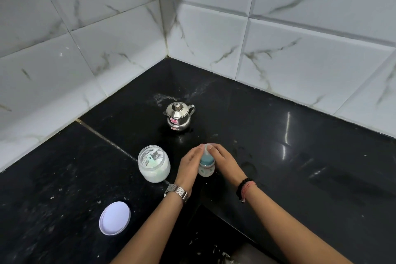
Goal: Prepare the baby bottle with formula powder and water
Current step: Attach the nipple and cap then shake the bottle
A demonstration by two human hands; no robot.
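Across the top of the frame stand big white marble-look wall tiles (300,53) that meet in a corner. Below them lies the shiny black stone tabletop (300,156), which fills the lower half of the picture and has white specks on it.

Near the middle, a bit to the left, sits an open round glass jar of white powder (154,164). Its round white lid (114,218) lies flat at the lower left, well apart from the jar. Higher up, in the middle of the frame, stands a small shiny steel pot with a knob lid and a spout (178,116). It may hold the water, but I cannot see inside.

Just right of the jar stands the small clear baby bottle with a blue ring (206,165), upright on the tabletop. Both hands are on it. The left hand (189,164), with a silver watch on the wrist, curls against the bottle's left side. The right hand (225,159), with a dark bead band and a pink thread on the wrist, curls round the right side. The fingertips of both meet at the clear cap on top.

I think the step is taking the top off the bottle, or putting it on; I cannot tell which. If it is coming off, one hand must hold the bottle still while the other turns or lifts the top. Then powder from the jar can go in, and then water.
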